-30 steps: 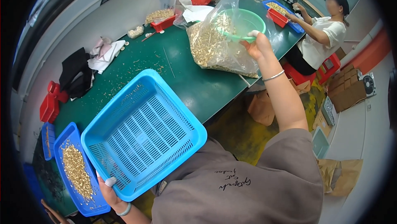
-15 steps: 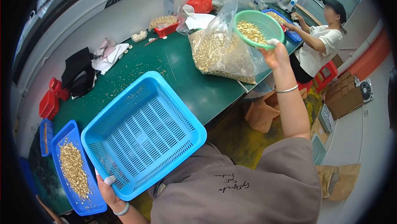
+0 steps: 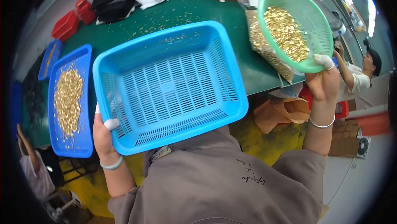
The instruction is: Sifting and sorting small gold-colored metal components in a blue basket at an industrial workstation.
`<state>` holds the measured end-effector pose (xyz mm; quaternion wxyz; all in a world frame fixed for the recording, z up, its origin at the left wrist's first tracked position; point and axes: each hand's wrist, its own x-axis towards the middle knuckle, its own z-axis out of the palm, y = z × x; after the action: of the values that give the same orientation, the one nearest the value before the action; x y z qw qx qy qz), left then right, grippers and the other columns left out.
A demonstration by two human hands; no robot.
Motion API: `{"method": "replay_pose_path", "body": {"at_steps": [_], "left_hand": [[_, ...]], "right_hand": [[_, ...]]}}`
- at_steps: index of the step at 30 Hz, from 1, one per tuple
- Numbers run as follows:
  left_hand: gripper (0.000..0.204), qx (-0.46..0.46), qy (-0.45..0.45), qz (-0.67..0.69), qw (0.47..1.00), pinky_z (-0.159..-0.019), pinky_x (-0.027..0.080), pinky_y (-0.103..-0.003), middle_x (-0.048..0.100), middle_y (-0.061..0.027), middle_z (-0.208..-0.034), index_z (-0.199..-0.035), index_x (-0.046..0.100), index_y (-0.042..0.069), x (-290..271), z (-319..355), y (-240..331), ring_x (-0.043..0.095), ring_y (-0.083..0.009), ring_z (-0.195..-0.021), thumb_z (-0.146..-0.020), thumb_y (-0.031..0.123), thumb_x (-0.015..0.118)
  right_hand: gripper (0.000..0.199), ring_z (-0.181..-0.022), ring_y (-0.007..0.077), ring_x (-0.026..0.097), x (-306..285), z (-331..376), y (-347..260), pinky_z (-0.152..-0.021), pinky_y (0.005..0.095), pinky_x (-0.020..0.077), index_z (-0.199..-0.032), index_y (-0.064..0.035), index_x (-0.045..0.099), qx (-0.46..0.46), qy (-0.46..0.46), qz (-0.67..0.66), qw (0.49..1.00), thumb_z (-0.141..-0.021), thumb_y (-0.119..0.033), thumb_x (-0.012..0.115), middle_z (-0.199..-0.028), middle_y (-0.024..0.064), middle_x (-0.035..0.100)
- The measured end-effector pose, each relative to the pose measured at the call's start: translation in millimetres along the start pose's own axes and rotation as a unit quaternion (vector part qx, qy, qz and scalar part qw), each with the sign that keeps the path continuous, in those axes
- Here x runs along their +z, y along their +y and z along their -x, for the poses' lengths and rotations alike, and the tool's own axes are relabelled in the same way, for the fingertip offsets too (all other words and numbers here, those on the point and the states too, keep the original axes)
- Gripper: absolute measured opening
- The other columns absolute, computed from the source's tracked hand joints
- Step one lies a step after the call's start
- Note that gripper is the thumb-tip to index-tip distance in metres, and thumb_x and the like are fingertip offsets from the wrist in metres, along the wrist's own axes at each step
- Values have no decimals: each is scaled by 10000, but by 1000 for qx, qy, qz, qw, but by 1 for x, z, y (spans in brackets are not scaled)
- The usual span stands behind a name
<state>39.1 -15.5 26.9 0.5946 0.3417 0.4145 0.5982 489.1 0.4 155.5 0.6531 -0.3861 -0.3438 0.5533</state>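
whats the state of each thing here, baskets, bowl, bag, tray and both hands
blue basket: empty, held up off the table
green bowl: part full of small gold pieces, lifted and tilted
clear bag: open, holding gold pieces, on the green table
blue tray: gold pieces spread in it
left hand: gripping the basket's edge
right hand: gripping the bowl's rim

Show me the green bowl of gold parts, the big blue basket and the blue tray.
green bowl [image 3: 320, 25], head view, bare inner wall.
blue basket [image 3: 169, 87], head view, slotted floor.
blue tray [image 3: 84, 54], head view, upper right rim.
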Motion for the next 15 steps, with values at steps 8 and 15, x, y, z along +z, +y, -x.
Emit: {"method": "replay_pose_path", "body": {"at_steps": [8, 15], "left_hand": [[728, -12, -2, 13, 1000, -860, 453, -302, 513, -125, -1135, -1288, 320, -44, -14, 8, -1, 537, -218, -1011, -570, -51, 445], [726, 5, 9, 11, 1000, -845, 461, -289, 519, -112, -1129, -1286, 333, -38, -18, 15, -2, 544, -200, -997, -568, -59, 435]], "right_hand": [[639, -1012, 247, 524, 96, 3, 126, -867, 332, 441, -1324, 11, 267, 4, -131, 238, 962, -710, 39, 445, -1152, 145, 491], [738, -996, 265, 528, 113, 7, 155, -819, 322, 445, -1382, -27, 165, -186, -163, 433, 867, -692, 55, 415, -1175, 188, 474]]}}
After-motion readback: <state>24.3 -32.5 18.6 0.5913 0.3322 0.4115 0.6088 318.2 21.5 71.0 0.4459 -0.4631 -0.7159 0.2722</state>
